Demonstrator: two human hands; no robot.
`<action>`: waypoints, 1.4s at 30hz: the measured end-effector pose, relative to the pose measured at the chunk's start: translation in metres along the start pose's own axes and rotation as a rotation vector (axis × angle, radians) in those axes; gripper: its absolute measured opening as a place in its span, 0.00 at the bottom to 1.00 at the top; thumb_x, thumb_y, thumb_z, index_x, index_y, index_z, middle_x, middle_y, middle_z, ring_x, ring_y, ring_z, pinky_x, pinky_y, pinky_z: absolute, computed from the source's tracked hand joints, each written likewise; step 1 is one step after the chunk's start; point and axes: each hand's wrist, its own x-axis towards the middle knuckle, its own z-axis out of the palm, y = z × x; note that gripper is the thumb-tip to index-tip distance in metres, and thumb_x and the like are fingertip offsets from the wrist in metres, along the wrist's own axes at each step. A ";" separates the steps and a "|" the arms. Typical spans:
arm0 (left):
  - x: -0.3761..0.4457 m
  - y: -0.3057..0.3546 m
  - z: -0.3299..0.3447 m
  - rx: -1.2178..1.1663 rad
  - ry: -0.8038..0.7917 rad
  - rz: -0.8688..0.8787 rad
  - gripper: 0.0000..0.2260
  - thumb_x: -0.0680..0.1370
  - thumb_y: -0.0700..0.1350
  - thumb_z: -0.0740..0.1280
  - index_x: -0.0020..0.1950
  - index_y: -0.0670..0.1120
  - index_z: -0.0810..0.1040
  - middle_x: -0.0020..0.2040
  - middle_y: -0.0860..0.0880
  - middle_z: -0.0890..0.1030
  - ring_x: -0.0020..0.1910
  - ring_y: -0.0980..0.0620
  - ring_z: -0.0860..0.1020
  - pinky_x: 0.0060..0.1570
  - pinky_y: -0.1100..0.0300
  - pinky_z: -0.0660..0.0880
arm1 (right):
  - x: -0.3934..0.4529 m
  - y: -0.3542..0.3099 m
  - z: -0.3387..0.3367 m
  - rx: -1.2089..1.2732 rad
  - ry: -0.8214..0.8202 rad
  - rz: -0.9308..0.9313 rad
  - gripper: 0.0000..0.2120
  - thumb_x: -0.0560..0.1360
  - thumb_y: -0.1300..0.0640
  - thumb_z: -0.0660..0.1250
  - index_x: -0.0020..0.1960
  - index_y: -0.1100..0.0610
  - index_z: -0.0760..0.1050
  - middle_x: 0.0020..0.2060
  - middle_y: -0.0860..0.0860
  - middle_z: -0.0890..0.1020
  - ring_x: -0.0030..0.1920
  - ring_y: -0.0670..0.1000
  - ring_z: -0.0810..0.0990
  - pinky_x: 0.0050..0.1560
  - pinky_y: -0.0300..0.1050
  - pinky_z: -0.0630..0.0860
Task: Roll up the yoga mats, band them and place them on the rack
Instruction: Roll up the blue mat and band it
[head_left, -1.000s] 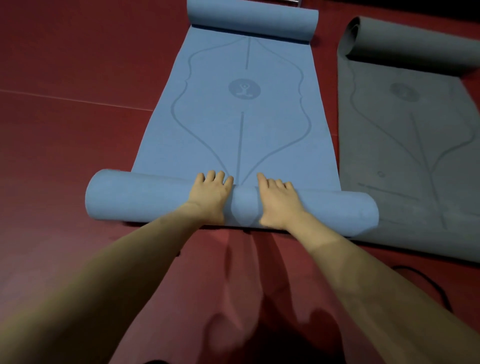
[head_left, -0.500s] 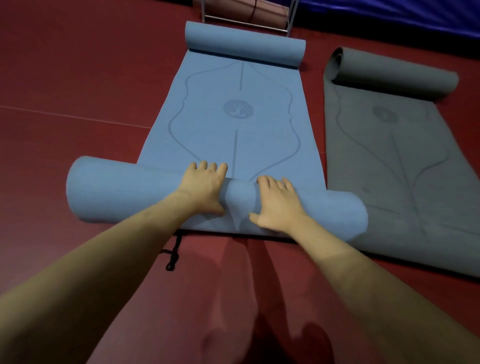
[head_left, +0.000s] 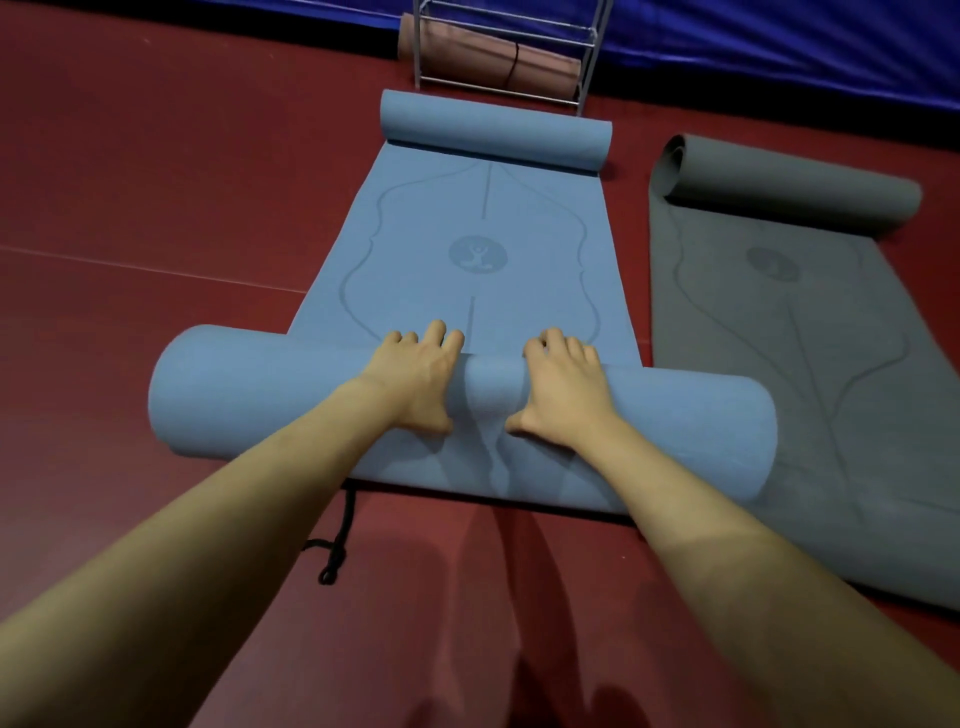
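Note:
A blue yoga mat (head_left: 483, 249) lies on the red floor, its near end rolled into a thick roll (head_left: 270, 395) and its far end curled. My left hand (head_left: 415, 379) and my right hand (head_left: 563, 389) lie side by side on top of the roll's middle, palms pressing down, fingers reaching over its far side. A black band (head_left: 337, 545) lies on the floor just under the roll's near edge. At the back stands a metal rack (head_left: 504, 52) with a rolled pink mat (head_left: 483, 57), banded, on its bottom shelf.
A grey yoga mat (head_left: 810, 374) lies flat to the right of the blue one, its far end curled. A blue wall pad (head_left: 779, 41) runs along the back. Red floor (head_left: 156, 182) stretches to the left.
The roll has moved forward along the blue mat and grown thicker, with both hands staying on top. The view has tilted up, bringing the rack and the black band into sight.

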 end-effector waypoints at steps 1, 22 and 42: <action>0.005 -0.002 -0.005 0.008 -0.023 -0.003 0.40 0.62 0.58 0.74 0.67 0.46 0.62 0.58 0.47 0.68 0.51 0.44 0.74 0.51 0.54 0.67 | 0.002 0.001 -0.001 0.013 -0.018 -0.002 0.36 0.60 0.42 0.76 0.61 0.56 0.67 0.57 0.54 0.72 0.58 0.57 0.72 0.60 0.48 0.65; 0.011 0.054 -0.116 0.211 -0.101 -0.118 0.27 0.69 0.51 0.69 0.65 0.48 0.63 0.57 0.48 0.70 0.54 0.47 0.72 0.50 0.53 0.62 | 0.005 0.060 -0.100 0.132 -0.273 -0.121 0.35 0.63 0.39 0.74 0.60 0.58 0.69 0.58 0.56 0.72 0.60 0.59 0.71 0.58 0.49 0.66; -0.063 0.053 -0.077 0.249 -0.144 -0.003 0.24 0.71 0.51 0.70 0.61 0.45 0.65 0.58 0.47 0.72 0.58 0.46 0.72 0.58 0.53 0.66 | -0.086 0.006 -0.077 -0.029 -0.237 -0.129 0.37 0.70 0.31 0.63 0.65 0.58 0.64 0.62 0.55 0.69 0.63 0.56 0.68 0.56 0.53 0.68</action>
